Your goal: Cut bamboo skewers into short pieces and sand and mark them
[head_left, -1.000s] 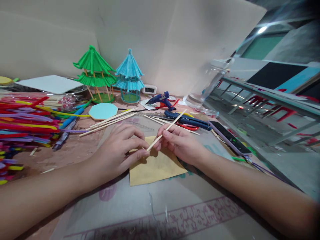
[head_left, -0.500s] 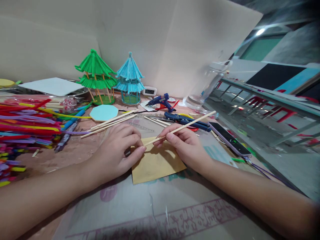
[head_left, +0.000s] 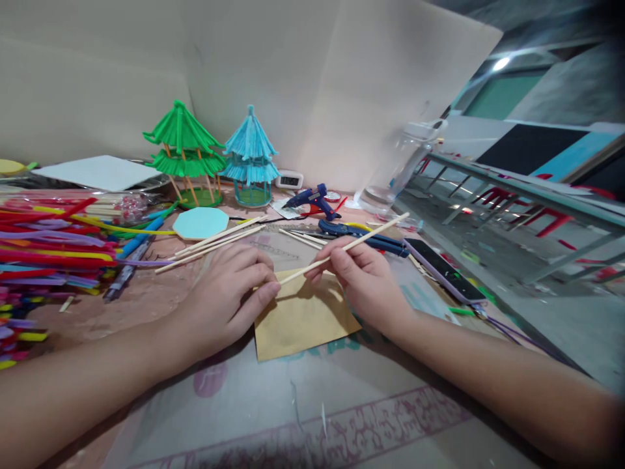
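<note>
My left hand point(head_left: 232, 296) and right hand point(head_left: 364, 281) clamp a thin, pale wooden stick point(head_left: 374, 234) at end and middle, above tan four-sided paper point(head_left: 303, 329); stick unattached, work judged unfinished.

The left hand point(head_left: 234, 290) pinches one end of a wooden stick point(head_left: 375, 232); the right hand point(head_left: 368, 281) holds it farther along, above a tan sheet point(head_left: 303, 326). Behind stand a green pagoda point(head_left: 183, 133) and a blue pagoda point(head_left: 250, 140).
</note>
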The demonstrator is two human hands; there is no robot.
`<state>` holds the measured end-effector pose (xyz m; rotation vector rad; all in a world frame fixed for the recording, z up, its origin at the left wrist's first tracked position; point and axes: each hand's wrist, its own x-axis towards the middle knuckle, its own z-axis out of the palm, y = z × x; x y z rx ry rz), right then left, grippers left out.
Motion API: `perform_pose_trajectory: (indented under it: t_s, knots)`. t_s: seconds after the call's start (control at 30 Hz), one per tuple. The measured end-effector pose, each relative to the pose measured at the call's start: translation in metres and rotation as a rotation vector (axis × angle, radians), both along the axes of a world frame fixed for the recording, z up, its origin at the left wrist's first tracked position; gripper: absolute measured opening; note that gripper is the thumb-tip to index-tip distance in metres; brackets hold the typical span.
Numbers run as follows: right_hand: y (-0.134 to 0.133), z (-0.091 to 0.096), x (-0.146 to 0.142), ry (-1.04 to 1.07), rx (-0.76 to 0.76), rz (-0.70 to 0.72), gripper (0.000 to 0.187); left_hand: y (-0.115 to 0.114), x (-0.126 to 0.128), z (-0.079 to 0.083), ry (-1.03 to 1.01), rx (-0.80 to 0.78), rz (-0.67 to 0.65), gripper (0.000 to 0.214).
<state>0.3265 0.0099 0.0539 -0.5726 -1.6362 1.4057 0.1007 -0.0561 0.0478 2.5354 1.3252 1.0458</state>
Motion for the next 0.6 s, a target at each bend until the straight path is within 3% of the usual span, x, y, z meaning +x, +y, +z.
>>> perform_pose_trajectory:
  t_s: [0.17, 0.33, 0.47, 0.6]
  knots:
    - [0.017, 0.011, 0.009, 0.017, 0.163, -0.225, 0.032, 0.001, 0.001, -0.006, 0.082, -0.029, -0.064, 0.022]
    - [0.024, 0.014, 0.021, -0.296, 0.412, -0.336, 0.033, 0.0, 0.002, -0.012, 0.234, -0.14, -0.142, 0.039]
    - [0.018, 0.009, 0.027, -0.506, 0.519, -0.298, 0.033, 0.001, 0.002, -0.013, 0.287, -0.188, -0.132, 0.044]
    - [0.009, 0.007, 0.026, -0.581, 0.623, -0.094, 0.029, 0.002, 0.001, -0.013, 0.322, -0.181, -0.135, 0.046]
